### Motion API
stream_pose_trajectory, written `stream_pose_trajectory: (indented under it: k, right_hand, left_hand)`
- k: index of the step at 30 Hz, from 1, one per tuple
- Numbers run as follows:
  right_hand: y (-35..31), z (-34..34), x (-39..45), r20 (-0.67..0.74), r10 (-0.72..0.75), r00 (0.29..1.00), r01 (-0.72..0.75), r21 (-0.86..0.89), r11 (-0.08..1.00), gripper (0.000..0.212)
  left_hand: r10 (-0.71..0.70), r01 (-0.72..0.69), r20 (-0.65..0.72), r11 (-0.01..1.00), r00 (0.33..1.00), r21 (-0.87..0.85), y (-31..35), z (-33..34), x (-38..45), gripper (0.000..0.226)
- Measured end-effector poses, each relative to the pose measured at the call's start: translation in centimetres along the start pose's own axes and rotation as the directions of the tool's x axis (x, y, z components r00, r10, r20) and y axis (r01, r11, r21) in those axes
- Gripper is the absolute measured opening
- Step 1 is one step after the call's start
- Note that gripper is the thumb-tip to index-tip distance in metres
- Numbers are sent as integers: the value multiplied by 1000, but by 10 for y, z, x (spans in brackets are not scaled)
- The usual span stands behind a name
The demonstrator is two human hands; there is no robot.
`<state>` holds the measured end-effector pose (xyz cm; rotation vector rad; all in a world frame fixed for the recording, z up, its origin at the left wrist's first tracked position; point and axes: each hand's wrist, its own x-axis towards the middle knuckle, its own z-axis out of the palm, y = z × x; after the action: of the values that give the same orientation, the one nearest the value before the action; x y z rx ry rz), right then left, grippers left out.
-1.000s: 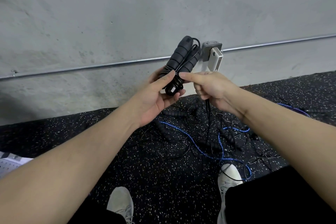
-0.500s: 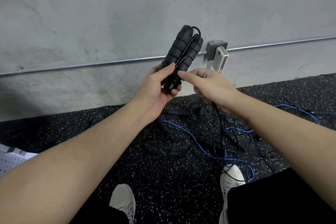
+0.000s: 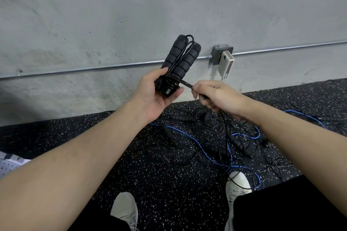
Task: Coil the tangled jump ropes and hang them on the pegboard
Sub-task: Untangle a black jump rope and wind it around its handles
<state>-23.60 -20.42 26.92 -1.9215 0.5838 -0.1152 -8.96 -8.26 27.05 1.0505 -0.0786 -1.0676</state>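
Wrapping the rope round the two handles is the step going on. The left hand [image 3: 159, 95] grips the bottom of two black foam handles [image 3: 179, 58], held side by side and pointing up in front of the grey wall [image 3: 112, 15]. Its fingers curl round them and the thumb lies across the front. A thin black cord [image 3: 185, 83] already goes round the handles near the bottom, and some of it runs up between them to the top.

The right hand [image 3: 216, 97] pinches that cord just beside the handles, thumb and fingers pressed on it, and more cord hangs down from under the hand to the floor [image 3: 131, 155]. Down there the other ropes wait in a messy pile [image 3: 216, 142] — black ones and a blue one [image 3: 187, 137], all mixed up near the white shoes [image 3: 237, 182]. A bit of the white pegboard [image 3: 8, 163] peeks in at the far left edge, lying low.

I think the next move needs the right hand to keep the cord tight and take it round the handles again, while the left hand holds firm so the loops do not slip off. The hanging part may be caught in the pile, so it may need a gentle pull.

A second ago the right hand was touching the handles, close to the left thumb. It has now pulled away to the right — the cord is stretched between the two hands — and the handles sit a little higher against the wall
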Motion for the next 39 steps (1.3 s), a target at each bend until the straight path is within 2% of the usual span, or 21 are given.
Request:
stream_pose_trajectory:
  k: [7, 11, 13, 14, 17, 18, 22, 26, 27, 29, 31, 33, 35, 37, 39]
  right_hand:
    - [4, -4, -2, 53, -67, 996, 66, 21, 998, 35]
    - [13, -16, -2, 147, -24, 989, 21, 21, 1000, 32]
    - [17, -20, -1, 172, -5, 985, -4, 52, 999, 28]
    - [18, -21, -1, 177, 9, 984, -14, 29, 999, 27]
    - [20, -19, 1, 132, 55, 990, -42, -97, 994, 27]
    - [21, -18, 2, 109, 69, 992, -57, -106, 993, 29]
    - [20, -17, 1, 75, 42, 996, -35, -98, 995, 29]
    - [22, -24, -2, 80, 24, 997, -22, -21, 1000, 55]
    - [25, -26, 0, 98, 49, 994, -47, -27, 999, 48]
    - [26, -25, 7, 85, 117, 990, -109, -91, 990, 9]
    - [28, -25, 11, 66, 168, 984, -155, -165, 974, 37]
    - [28, -24, 12, 38, 166, 985, -155, -198, 968, 48]
    - [23, -24, 10, 17, 168, 986, -162, -186, 969, 46]
    - [22, -24, 11, -26, 157, 987, -159, -133, 978, 43]
    - [20, -24, 11, -38, 139, 990, -142, -100, 985, 26]
  left_hand:
    - [-67, 67, 66, 998, 996, 11, 9, -3, -2, 25]
    - [-101, 104, 116, 994, 988, -25, 21, -12, 2, 23]
    - [-131, 132, 171, 991, 977, 9, 24, -15, 2, 23]
    - [-149, 142, 196, 989, 969, 46, 24, -15, 2, 28]
    - [-208, 152, 245, 961, 947, 230, 22, -18, 3, 65]
    - [-229, 150, 256, 944, 939, 295, 21, -19, 2, 67]
    - [-282, 122, 270, 865, 921, 487, 18, -17, -6, 40]
    - [-354, 47, 307, 719, 884, 693, 13, -16, -7, 36]
    - [-377, 22, 317, 672, 870, 740, 12, -16, -8, 32]
    - [-417, -22, 311, 568, 854, 823, 8, -15, -10, 28]
    - [-438, -56, 290, 474, 851, 879, 5, -14, -9, 23]
    - [-433, -85, 269, 398, 860, 914, 3, -14, -8, 16]
    - [-405, -111, 263, 362, 876, 926, 1, -14, -7, 19]
    - [-368, -121, 267, 374, 891, 920, -1, -13, -5, 33]
    - [-345, -116, 262, 389, 901, 914, -1, -12, -4, 45]
